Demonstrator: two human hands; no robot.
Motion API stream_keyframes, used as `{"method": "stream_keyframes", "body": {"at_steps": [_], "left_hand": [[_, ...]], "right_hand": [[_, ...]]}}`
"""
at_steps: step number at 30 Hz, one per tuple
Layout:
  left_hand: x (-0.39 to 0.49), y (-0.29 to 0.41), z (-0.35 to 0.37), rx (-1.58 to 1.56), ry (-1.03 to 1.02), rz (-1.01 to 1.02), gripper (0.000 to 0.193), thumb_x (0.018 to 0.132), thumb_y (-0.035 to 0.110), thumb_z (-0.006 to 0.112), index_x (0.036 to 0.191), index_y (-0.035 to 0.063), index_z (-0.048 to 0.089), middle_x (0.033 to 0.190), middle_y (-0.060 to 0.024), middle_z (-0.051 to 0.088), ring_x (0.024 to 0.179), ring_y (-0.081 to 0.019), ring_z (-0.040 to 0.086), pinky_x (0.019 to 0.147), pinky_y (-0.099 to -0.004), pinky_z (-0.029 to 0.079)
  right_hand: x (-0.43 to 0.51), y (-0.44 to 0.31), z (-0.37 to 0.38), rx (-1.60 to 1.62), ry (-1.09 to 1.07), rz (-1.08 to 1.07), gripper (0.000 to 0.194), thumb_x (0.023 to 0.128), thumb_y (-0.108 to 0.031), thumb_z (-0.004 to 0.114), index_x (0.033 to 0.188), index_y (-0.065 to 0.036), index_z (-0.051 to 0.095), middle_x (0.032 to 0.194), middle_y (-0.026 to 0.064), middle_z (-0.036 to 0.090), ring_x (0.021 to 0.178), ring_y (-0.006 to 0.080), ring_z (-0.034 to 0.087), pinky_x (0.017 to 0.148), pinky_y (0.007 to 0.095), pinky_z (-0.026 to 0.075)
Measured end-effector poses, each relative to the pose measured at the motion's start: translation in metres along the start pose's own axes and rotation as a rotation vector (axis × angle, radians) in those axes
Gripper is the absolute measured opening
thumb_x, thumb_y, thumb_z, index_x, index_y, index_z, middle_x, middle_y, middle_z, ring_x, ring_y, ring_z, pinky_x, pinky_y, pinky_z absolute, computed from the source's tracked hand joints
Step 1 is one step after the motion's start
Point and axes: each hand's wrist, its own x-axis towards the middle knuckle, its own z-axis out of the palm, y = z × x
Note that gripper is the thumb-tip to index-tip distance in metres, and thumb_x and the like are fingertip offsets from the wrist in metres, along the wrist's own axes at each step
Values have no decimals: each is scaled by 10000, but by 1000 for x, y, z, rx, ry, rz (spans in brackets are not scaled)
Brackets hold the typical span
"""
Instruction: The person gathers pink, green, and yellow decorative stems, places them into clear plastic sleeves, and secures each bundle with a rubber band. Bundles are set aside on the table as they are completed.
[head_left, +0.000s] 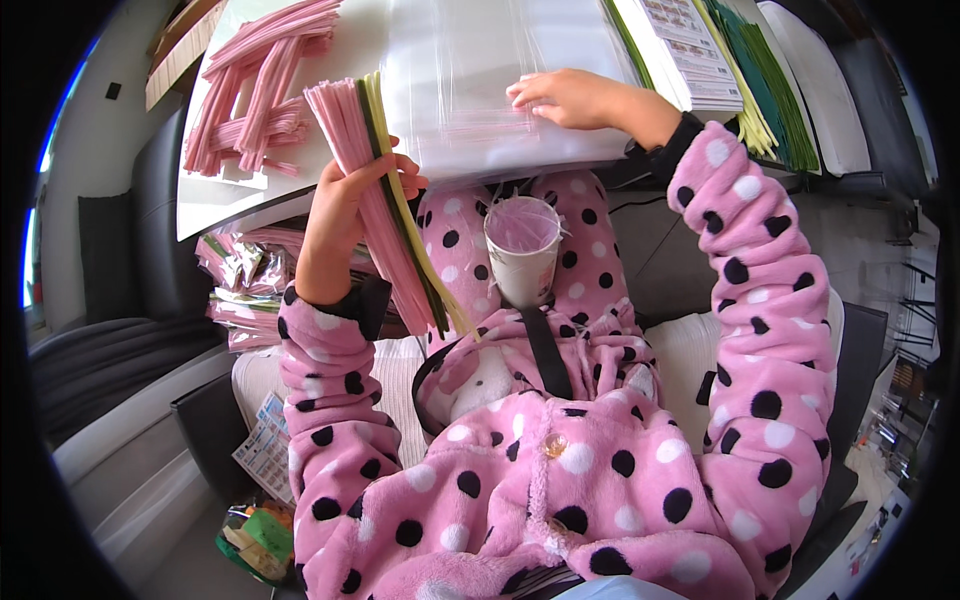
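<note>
My left hand (356, 191) is closed around a bundle of pipe cleaners (390, 232), mostly pink, with dark green and pale yellow ones along its right side. The bundle slants from above the table's edge down towards my lap. My right hand (547, 97) hovers over or rests on a stack of clear plastic bags (480, 97) on the white table; whether its fingertips touch is hard to tell. Its fingers are slightly spread and appear to hold nothing. A patterned paper cup (523, 262) with thin clear plastic strips in it stands between my thighs.
Pink pipe-cleaner bundles (262, 90) lie crossed at the table's left. Printed sheets (694, 56) sit at the right, beside yellow and green pipe cleaners (765, 90). Filled clear packets (251, 285) are piled below the table's left edge. A bag with green contents (259, 540) lies lower left.
</note>
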Motion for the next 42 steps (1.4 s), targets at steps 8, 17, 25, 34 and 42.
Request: {"method": "stream_keyframes", "body": {"at_steps": [8, 17, 25, 34, 42], "left_hand": [[15, -8, 21, -13, -55, -78, 225, 867, 57, 536, 1067, -39, 497, 878, -146, 617, 822, -272, 651, 735, -352, 533], [15, -15, 29, -42, -82, -110, 162, 860, 65, 547, 964, -59, 550, 882, -156, 625, 823, -258, 644, 729, -335, 527], [16, -23, 28, -61, -70, -148, 162, 847, 44, 550, 975, -56, 545, 859, -166, 627, 790, -262, 650, 705, -332, 535], [21, -33, 33, -98, -57, -186, 186, 841, 52, 559, 992, -50, 524, 843, -175, 627, 763, -266, 651, 695, -338, 542], [44, -31, 57, -9, -136, -261, 204, 825, 25, 562, 1003, -56, 505, 837, -169, 633, 731, -265, 659, 663, -332, 557]], "right_hand": [[10, -12, 10, -58, 359, -46, 304, 794, -188, 632, 1063, -49, 607, 1158, 110, 566, 1059, 282, 540, 906, 361, 438], [8, -18, 23, -219, 308, -143, 264, 708, -200, 698, 883, -47, 572, 1013, 78, 545, 966, 260, 535, 814, 354, 473], [13, -26, 34, -324, 418, -101, 192, 712, -148, 671, 846, -57, 568, 902, 62, 535, 871, 237, 546, 742, 339, 489], [28, -4, 29, -120, 499, -128, 102, 738, -67, 613, 826, -25, 581, 943, 69, 557, 877, 258, 558, 760, 349, 487], [28, -10, 35, 410, 569, 290, 96, 766, -65, 615, 816, -34, 690, 750, 93, 568, 710, 240, 574, 655, 325, 458]]}}
